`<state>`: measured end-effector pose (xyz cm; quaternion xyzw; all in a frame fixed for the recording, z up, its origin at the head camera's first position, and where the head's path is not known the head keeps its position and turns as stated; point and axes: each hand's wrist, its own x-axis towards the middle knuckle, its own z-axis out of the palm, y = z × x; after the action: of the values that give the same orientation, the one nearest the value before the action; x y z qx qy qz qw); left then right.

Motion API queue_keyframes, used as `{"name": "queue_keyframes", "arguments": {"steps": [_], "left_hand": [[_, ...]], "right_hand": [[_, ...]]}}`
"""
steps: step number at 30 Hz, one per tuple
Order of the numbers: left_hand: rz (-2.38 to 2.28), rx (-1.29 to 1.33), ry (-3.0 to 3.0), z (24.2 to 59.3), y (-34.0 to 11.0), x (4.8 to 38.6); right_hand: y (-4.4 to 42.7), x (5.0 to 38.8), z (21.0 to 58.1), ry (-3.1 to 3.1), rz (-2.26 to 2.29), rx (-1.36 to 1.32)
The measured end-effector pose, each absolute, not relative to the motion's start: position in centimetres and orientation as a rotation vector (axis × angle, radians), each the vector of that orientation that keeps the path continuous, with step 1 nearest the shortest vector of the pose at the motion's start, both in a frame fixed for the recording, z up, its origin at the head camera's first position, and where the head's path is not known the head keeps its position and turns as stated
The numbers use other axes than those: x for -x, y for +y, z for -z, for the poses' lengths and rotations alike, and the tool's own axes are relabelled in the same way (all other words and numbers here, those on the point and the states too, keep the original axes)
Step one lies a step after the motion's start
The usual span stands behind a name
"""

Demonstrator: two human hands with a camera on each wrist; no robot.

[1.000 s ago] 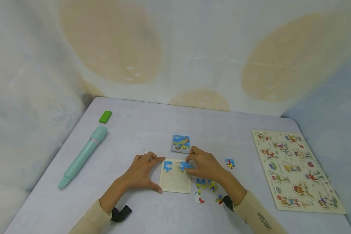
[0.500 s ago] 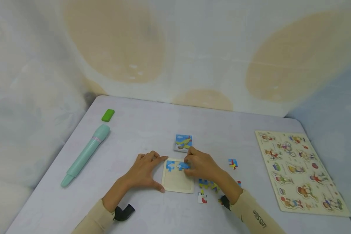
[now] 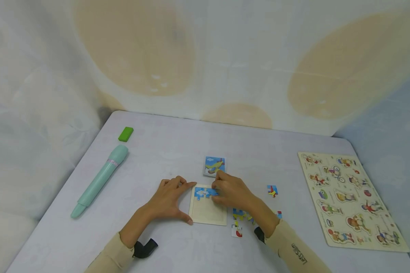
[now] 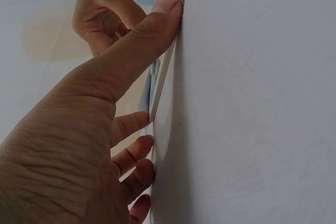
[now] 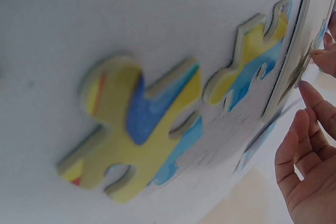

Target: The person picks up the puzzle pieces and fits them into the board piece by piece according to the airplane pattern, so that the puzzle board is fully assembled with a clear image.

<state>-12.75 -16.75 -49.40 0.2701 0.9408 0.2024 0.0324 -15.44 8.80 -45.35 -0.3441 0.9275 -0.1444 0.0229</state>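
Note:
My left hand spreads thumb and index finger along the left side of a small wooden puzzle tray, touching near its two left corners. In the left wrist view the thumb lies against the tray's edge. A blue jigsaw piece lies in the tray's upper left corner. Beside it, my right hand pinches another blue jigsaw piece at the tray's top edge; its right part is hidden by the fingers. The two pieces look to be touching. In the right wrist view, loose yellow-and-blue pieces lie beside the tray.
A small airplane picture lies behind the tray. Several loose pieces lie right of it, including a red-and-yellow one. A teal microphone-shaped pen and green block are at left, a wooden picture board at right.
My right hand has moved left with the blue jigsaw piece, narrowing the gap to the piece in the corner. The left hand stays at the tray's left side.

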Motion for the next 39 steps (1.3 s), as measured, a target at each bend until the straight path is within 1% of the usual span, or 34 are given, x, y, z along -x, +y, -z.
{"name": "queue_keyframes", "arguments": {"steps": [13,20,30,39], "left_hand": [[-0.615,-0.837,2.899,49.6,-16.9,12.8],[-0.623,-0.841,2.899,49.7,-16.8,12.8],[-0.616,-0.833,2.889,49.6,-16.8,12.8],[-0.636,-0.815,2.885,49.5,-16.8,12.8]], "right_hand": [[8.3,15.4,45.9,2.910,0.416,1.110],[8.7,14.8,45.8,2.940,0.407,1.135],[10.2,12.8,45.8,2.917,0.121,1.273],[10.1,12.5,46.6,2.923,0.042,1.263]]}}
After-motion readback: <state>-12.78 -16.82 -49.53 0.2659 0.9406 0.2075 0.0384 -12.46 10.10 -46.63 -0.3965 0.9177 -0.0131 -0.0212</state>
